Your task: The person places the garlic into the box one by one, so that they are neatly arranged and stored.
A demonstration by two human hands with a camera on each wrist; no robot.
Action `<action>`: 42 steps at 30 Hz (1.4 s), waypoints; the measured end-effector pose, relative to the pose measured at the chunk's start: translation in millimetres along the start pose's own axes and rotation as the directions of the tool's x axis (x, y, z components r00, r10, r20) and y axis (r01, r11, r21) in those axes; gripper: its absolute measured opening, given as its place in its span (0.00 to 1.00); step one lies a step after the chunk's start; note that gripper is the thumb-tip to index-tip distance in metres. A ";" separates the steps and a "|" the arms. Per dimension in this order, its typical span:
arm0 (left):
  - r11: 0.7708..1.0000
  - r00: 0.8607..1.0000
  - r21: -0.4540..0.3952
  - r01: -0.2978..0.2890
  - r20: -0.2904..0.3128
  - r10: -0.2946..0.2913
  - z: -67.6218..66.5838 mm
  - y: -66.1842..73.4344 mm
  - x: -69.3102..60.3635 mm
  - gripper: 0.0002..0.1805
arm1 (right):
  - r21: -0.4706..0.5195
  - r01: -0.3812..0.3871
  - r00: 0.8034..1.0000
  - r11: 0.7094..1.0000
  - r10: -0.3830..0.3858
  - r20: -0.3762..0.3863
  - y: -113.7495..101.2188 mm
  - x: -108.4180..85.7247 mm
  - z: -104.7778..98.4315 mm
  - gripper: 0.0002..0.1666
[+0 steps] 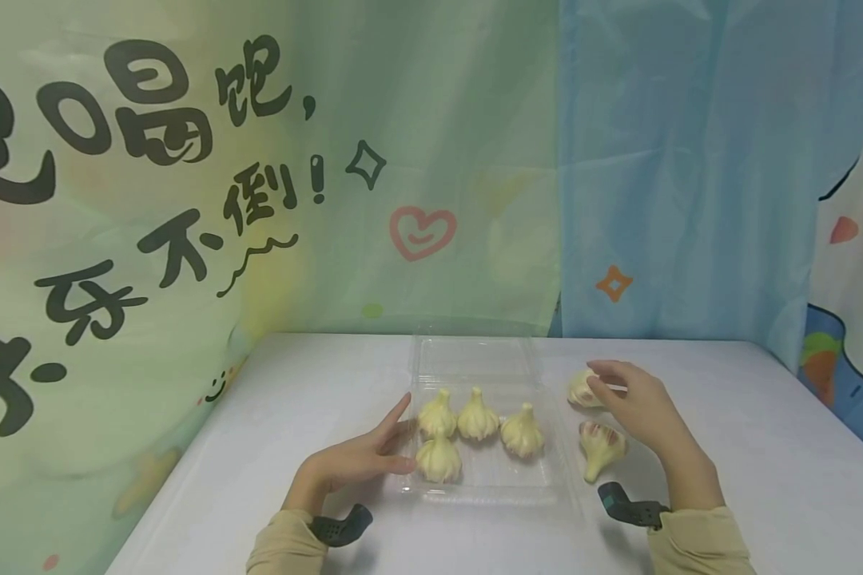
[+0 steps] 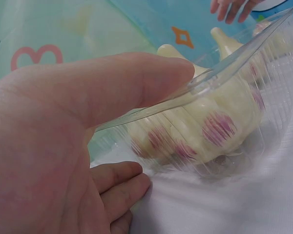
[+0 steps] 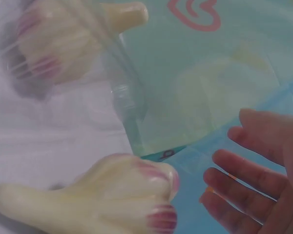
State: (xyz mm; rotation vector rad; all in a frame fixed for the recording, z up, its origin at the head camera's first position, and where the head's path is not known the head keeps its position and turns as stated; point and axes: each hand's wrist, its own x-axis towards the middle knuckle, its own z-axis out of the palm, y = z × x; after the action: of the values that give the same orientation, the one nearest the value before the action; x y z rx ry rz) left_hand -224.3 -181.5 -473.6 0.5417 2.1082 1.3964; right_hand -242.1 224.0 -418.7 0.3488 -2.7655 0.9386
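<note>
Lying stem nearward, front loose garlic bulb (image 1: 604, 447)

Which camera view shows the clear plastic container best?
The head view: it frames the whole clear plastic container with its lid open. The left wrist view shows only a near part, with the left hand at its rim; the right wrist view, only a blurred portion at upper left.

We see container (image 1: 489, 495), clear glossy plastic; garlic bulbs (image 1: 478, 418), smooth, waxy; worktop (image 1: 331, 375), matt; backdrop (image 1: 475, 96), creased, faintly shiny; sleeves (image 1: 701, 545), matt cloth
</note>
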 end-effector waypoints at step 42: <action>1.000 1.000 0.006 0.001 0.001 -0.001 0.0 0.8 -0.1 0.57 | 0.002 -0.068 0.998 0.998 0.068 0.017 34.2 -0.7 19.2 0.31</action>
State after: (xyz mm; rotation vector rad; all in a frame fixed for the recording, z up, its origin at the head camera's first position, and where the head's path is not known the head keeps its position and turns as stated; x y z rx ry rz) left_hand -224.1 -181.3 -472.8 0.5434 2.1124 1.3889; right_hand -253.3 238.6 -453.4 0.2659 -2.8080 0.9595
